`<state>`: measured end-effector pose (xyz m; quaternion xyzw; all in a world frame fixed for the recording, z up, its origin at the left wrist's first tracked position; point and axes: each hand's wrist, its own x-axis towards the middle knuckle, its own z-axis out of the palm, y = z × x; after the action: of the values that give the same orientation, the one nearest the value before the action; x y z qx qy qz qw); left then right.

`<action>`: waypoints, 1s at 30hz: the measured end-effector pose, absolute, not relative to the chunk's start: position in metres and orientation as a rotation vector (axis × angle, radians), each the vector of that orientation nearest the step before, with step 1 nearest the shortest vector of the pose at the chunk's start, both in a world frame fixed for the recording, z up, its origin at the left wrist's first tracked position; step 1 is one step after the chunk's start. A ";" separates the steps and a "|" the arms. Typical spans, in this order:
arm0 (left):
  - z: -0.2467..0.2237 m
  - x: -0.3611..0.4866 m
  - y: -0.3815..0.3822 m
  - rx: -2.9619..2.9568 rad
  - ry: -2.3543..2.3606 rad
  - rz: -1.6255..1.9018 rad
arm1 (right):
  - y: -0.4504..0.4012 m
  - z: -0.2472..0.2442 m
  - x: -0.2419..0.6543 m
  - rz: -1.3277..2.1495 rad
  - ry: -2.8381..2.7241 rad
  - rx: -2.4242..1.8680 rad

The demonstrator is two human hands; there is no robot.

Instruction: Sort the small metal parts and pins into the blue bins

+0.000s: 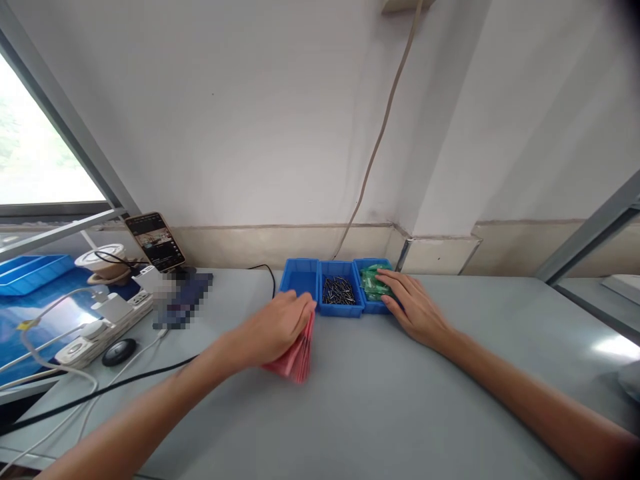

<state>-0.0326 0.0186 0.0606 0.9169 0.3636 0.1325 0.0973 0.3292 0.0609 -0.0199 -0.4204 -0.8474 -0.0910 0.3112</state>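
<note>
Left hand [281, 325], red stack [299, 360] gripped beneath

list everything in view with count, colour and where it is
flat red pieces: one bunch, pinkish red, in left hand
bins: three, blue, row near wall
small metal pieces: many, dark, middle bin
packets: several, green, right bin
phone: one, dark screen, back left
power strip: one, white, left
mouse-like oval: one, black, before strip
lidded container: one, white and brown, far left
tray: at least one, blue, far left
pixelated item: one, dark blue, left
cables: several, white, black, beige, left and wall
window: one, bright, upper left
table: one, grey, below
left hand: one, bare, centre
right hand: one, bare, at right bin
</note>
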 end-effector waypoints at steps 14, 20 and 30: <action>0.029 -0.032 0.005 2.564 1.294 0.171 | 0.063 -0.023 0.331 -0.214 -2.224 -1.120; 0.045 -0.027 -0.001 2.505 1.276 0.155 | 0.062 -0.022 0.330 -0.205 -2.229 -1.130; 0.081 -0.050 -0.009 2.456 0.994 -0.149 | 0.060 -0.019 0.328 -0.198 -2.231 -1.149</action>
<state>-0.0503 -0.0088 0.0808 0.8982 0.3633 -0.0546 0.2414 0.3282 0.0596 -0.0185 -0.4343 -0.8434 -0.0750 0.3073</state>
